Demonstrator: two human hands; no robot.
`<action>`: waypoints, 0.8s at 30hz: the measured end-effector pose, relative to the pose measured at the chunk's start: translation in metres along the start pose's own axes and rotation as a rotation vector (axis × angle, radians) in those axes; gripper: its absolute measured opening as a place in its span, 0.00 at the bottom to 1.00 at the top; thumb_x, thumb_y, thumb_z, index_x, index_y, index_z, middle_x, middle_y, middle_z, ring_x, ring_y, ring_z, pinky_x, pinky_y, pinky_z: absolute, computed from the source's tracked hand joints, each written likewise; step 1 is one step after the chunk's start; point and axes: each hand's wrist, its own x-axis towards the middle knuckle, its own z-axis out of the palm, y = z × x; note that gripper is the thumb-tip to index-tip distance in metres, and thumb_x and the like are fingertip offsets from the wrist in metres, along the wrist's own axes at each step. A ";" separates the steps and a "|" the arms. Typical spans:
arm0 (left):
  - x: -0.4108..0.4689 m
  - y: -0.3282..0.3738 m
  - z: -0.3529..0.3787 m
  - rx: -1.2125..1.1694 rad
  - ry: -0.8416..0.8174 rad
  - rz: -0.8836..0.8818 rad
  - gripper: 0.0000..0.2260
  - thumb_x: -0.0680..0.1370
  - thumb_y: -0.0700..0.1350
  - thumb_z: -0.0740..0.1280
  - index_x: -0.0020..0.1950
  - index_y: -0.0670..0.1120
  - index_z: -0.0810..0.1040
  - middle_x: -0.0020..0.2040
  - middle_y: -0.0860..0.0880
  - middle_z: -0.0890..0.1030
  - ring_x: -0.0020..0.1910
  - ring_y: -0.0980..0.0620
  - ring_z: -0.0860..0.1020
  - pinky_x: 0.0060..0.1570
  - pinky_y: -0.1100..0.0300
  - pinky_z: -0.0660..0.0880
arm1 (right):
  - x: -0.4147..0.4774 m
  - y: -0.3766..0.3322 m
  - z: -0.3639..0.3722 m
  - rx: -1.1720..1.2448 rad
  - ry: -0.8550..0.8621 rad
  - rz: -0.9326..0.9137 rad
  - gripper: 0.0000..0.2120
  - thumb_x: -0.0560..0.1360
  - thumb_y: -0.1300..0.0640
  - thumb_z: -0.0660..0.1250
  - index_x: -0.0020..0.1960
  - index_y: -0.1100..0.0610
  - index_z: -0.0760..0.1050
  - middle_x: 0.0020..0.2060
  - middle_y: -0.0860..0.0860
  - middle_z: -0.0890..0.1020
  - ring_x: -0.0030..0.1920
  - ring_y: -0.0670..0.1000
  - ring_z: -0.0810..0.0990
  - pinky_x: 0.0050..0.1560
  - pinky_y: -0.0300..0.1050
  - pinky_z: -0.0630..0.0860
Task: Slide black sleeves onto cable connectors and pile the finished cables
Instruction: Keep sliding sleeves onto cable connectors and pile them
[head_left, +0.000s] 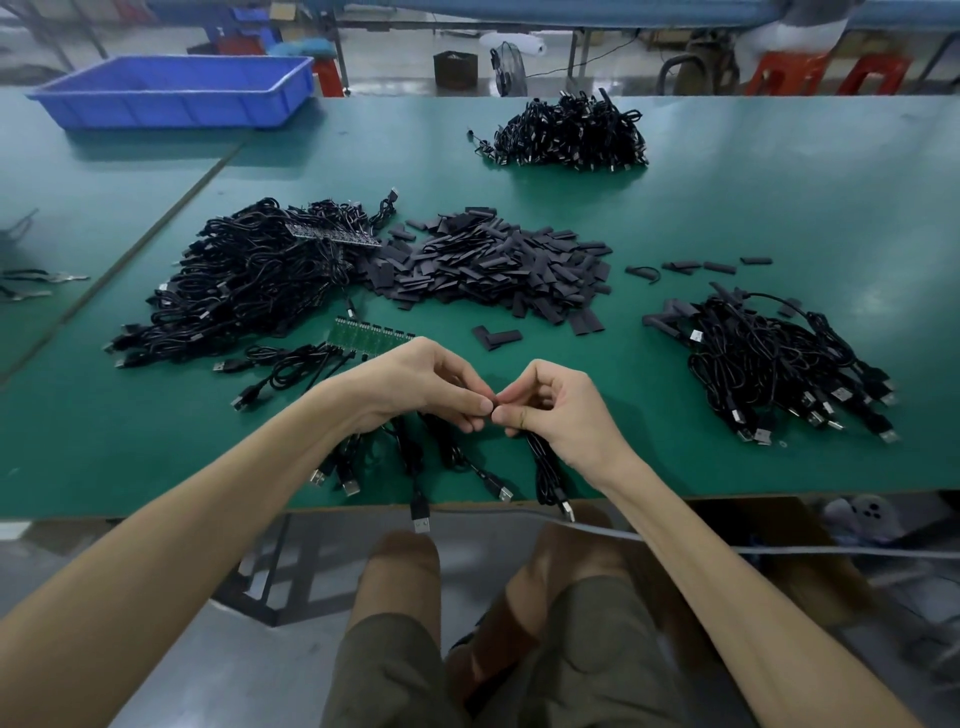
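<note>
Spreading over the green desk (779, 197) are a big cable heap (249, 280) toward the left edge, a sleeve pile (488, 270) in the middle and a smaller cable pile (779, 364) toward the right edge. By the near edge, the left hand (421, 384) and right hand (561, 410) curl their fingertips together, pinching the top end of one cable (545, 467). The cable runs straight toward the near edge, its plug pointing past it.

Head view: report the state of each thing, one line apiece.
Left hand: pinches the cable tip.
Right hand: pinches the tip, grips the cable.
Cable: hangs past the table edge.
Sleeve pile: loose heap, untouched.
Right cable pile: heaped, untouched.
Blue bin: upright, far left.
</note>
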 end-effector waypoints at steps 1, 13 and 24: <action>0.000 -0.001 0.000 -0.013 0.002 -0.004 0.08 0.72 0.40 0.79 0.50 0.40 0.87 0.45 0.38 0.86 0.43 0.47 0.84 0.48 0.61 0.81 | 0.000 0.000 0.000 -0.012 0.001 -0.002 0.09 0.70 0.65 0.81 0.44 0.60 0.81 0.37 0.52 0.86 0.38 0.51 0.84 0.44 0.45 0.83; -0.005 -0.014 -0.002 -0.115 0.075 0.062 0.11 0.72 0.38 0.77 0.53 0.38 0.86 0.46 0.35 0.86 0.41 0.48 0.84 0.46 0.61 0.81 | -0.001 -0.003 -0.005 -0.008 -0.031 -0.016 0.10 0.71 0.65 0.80 0.50 0.59 0.83 0.41 0.47 0.87 0.45 0.45 0.85 0.51 0.38 0.79; -0.008 -0.018 -0.001 -0.123 0.066 0.130 0.10 0.73 0.37 0.76 0.53 0.37 0.86 0.44 0.36 0.86 0.39 0.48 0.84 0.44 0.61 0.81 | -0.002 -0.003 -0.002 -0.004 -0.015 -0.016 0.09 0.70 0.63 0.81 0.49 0.60 0.83 0.40 0.54 0.88 0.42 0.50 0.86 0.57 0.56 0.81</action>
